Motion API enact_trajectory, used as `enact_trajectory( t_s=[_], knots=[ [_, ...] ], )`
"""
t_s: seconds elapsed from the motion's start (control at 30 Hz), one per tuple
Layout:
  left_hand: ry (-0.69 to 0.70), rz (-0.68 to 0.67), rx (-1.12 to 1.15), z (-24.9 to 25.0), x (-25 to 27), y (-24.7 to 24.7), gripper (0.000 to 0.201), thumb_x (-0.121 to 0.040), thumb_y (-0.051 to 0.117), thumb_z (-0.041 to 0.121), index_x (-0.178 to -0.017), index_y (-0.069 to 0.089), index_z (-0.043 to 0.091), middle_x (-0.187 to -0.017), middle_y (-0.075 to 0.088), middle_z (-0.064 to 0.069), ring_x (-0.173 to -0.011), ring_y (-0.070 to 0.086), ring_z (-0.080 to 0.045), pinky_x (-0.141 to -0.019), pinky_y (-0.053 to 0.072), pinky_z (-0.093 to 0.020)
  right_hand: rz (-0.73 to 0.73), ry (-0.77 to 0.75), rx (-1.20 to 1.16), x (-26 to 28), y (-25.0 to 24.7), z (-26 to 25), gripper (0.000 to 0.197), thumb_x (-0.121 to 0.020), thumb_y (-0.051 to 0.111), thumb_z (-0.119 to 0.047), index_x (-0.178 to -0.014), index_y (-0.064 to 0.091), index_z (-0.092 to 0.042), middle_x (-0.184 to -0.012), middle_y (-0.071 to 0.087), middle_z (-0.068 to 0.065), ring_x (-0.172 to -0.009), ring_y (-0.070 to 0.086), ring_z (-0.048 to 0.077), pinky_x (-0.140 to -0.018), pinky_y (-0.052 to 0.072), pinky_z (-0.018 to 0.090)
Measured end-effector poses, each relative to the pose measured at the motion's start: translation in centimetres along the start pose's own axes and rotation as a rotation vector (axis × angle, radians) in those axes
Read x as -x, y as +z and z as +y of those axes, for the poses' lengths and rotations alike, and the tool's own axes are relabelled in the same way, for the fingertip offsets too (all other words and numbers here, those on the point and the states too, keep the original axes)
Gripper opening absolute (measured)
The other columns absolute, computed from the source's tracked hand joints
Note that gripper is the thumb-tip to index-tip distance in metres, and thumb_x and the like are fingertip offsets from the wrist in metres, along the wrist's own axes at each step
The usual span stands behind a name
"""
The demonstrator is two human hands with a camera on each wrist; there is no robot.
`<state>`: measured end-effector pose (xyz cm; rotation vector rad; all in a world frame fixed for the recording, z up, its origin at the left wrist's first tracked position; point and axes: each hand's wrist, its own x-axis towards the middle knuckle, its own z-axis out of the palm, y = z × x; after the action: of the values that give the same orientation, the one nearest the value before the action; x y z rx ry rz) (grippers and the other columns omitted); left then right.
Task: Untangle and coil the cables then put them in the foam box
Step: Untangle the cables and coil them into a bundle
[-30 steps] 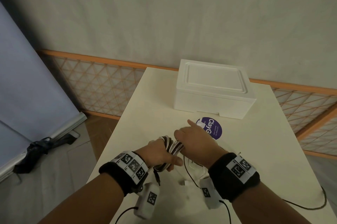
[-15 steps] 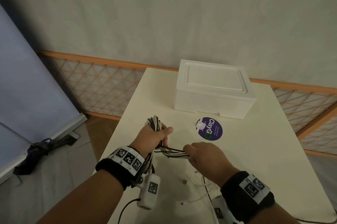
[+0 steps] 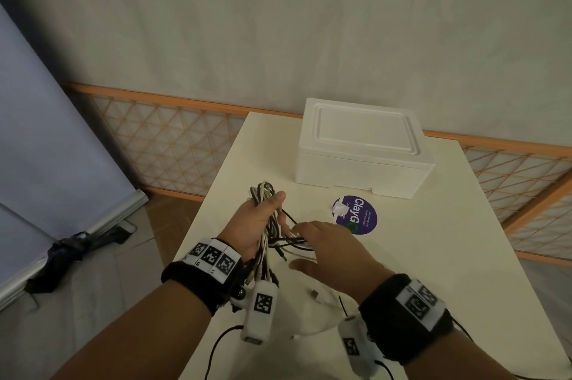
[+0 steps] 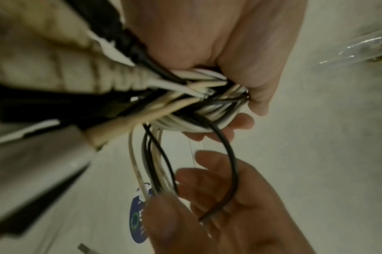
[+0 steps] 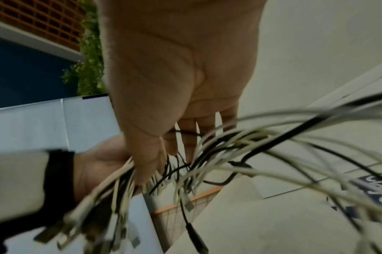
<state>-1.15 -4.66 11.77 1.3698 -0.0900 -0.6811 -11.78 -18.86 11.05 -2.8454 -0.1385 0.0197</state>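
My left hand [image 3: 257, 220] grips a bundle of white and black cables [image 3: 263, 194], held upright above the table's left part. The wrist view shows its fingers curled round the coiled cables [image 4: 207, 111]. My right hand [image 3: 328, 245] lies flat just right of the bundle, its straight fingers pushed among the loose strands. A black loop hangs over that right hand [image 4: 229, 206]. Strands and plugs [image 5: 240, 142] trail under the right palm [image 5: 175, 68]. The white foam box [image 3: 362, 156] stands behind with its lid on.
A round purple sticker [image 3: 356, 215] lies on the cream table [image 3: 433, 255] between the hands and the box. Loose cable ends with a plug [image 3: 314, 293] lie near my right wrist. The table's left edge drops to the floor close beside my left arm.
My right hand has let go of the strands it was pulling to the right, opened, and moved forward into the loops beside the bundle. My left hand keeps its grip in about the same place.
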Motion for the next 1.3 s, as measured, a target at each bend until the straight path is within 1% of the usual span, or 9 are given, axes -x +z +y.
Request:
enact_trajectory(
  t_s=[0.2, 0.4, 0.53, 0.67, 0.8, 0.93, 1.07, 1.17, 1.3],
  knots=[
    [0.06, -0.127, -0.149, -0.2, 0.1, -0.6, 0.045, -0.076, 0.072, 0.051, -0.068, 0.067, 0.007, -0.07, 0.068, -0.011, -0.069, 0.064, -0.024, -0.075, 0.05, -0.037, 0.14, -0.041, -0.17, -0.8, -1.2, -0.9, 0.024, -0.087, 0.062, -0.039, -0.103, 0.063, -0.022, -0.097, 0.063, -0.008, -0.089, 0.058, 0.011, -0.072, 0.041, 0.024],
    [0.199, -0.33, -0.271, 0.6, 1.0, -0.4, 0.051, -0.069, 0.077, 0.048, -0.081, 0.063, 0.001, -0.068, 0.067, 0.003, -0.067, 0.063, -0.011, -0.067, 0.049, -0.019, 0.358, 0.019, -0.461, -1.2, -2.3, 0.0, 0.06, -0.065, 0.082, -0.035, -0.111, 0.048, -0.017, -0.111, 0.049, -0.007, -0.103, 0.048, 0.007, -0.087, 0.043, 0.021],
    [0.15, -0.4, -0.298, 0.6, 1.1, -0.5, 0.059, -0.074, 0.075, 0.046, -0.118, 0.057, 0.01, -0.111, 0.07, -0.01, -0.108, 0.065, -0.023, -0.093, 0.051, -0.034, 0.203, -0.175, -0.261, -2.2, -2.6, 0.7, 0.098, -0.06, 0.081, -0.046, -0.142, 0.032, -0.025, -0.149, 0.028, -0.004, -0.136, 0.022, 0.006, -0.109, 0.017, 0.016],
    [0.125, -0.416, -0.359, 0.7, 1.3, -0.5, 0.03, -0.091, 0.06, 0.03, -0.119, 0.056, 0.021, -0.114, 0.068, 0.002, -0.111, 0.063, -0.01, -0.092, 0.048, -0.024, 0.123, -0.183, -0.276, -3.0, -1.9, 1.0, 0.096, -0.057, 0.084, -0.047, -0.14, 0.038, -0.031, -0.137, 0.045, -0.009, -0.128, 0.037, 0.007, -0.109, 0.028, 0.024],
    [0.066, -0.359, -0.352, 0.9, 1.2, -1.0, 0.024, -0.094, 0.056, 0.016, -0.114, 0.059, 0.003, -0.106, 0.07, -0.011, -0.1, 0.066, -0.021, -0.094, 0.051, -0.035, 0.133, -0.097, -0.2, -2.9, -1.9, 1.5, 0.089, -0.055, 0.077, -0.065, -0.13, 0.049, -0.027, -0.123, 0.055, -0.01, -0.117, 0.046, 0.008, -0.102, 0.034, 0.026],
    [0.11, -0.214, -0.479, 0.9, 0.9, -1.0, 0.016, -0.082, 0.06, 0.026, -0.084, 0.062, 0.01, -0.076, 0.064, -0.002, -0.075, 0.06, -0.014, -0.08, 0.049, -0.037, 0.201, -0.175, 0.069, -2.7, -1.6, 1.5, 0.053, -0.066, 0.064, -0.071, -0.089, 0.061, -0.023, -0.088, 0.056, -0.01, -0.094, 0.051, 0.01, -0.101, 0.035, 0.036],
    [0.255, -0.143, -0.682, 1.2, 1.3, -0.4, 0.011, -0.094, 0.051, 0.014, -0.086, 0.058, 0.01, -0.076, 0.067, 0.0, -0.073, 0.064, -0.012, -0.076, 0.052, -0.03, -0.108, -0.112, 0.191, -2.5, -2.3, 0.2, 0.056, -0.076, 0.058, -0.064, -0.11, 0.057, -0.019, -0.101, 0.065, -0.004, -0.101, 0.059, 0.016, -0.113, 0.025, 0.042],
    [0.318, -0.148, -0.624, 1.4, 1.9, 0.4, 0.012, -0.096, 0.046, 0.011, -0.087, 0.054, 0.012, -0.06, 0.065, -0.004, -0.058, 0.063, -0.016, -0.067, 0.051, -0.029, -0.335, 0.034, 0.019, -3.1, -2.6, -0.6, 0.073, -0.07, 0.071, -0.056, -0.125, 0.046, -0.016, -0.11, 0.066, 0.002, -0.101, 0.061, 0.02, -0.102, 0.04, 0.035],
    [0.27, -0.306, -0.522, 1.7, 1.9, 0.8, 0.012, -0.09, 0.048, 0.016, -0.082, 0.056, 0.014, -0.05, 0.043, 0.002, -0.044, 0.039, -0.015, -0.049, 0.036, -0.027, -0.145, 0.014, -0.359, -4.4, -1.2, -1.6, 0.053, -0.068, 0.078, -0.026, -0.115, 0.057, -0.011, -0.103, 0.065, 0.005, -0.092, 0.062, 0.018, -0.085, 0.05, 0.031]
  ],
)
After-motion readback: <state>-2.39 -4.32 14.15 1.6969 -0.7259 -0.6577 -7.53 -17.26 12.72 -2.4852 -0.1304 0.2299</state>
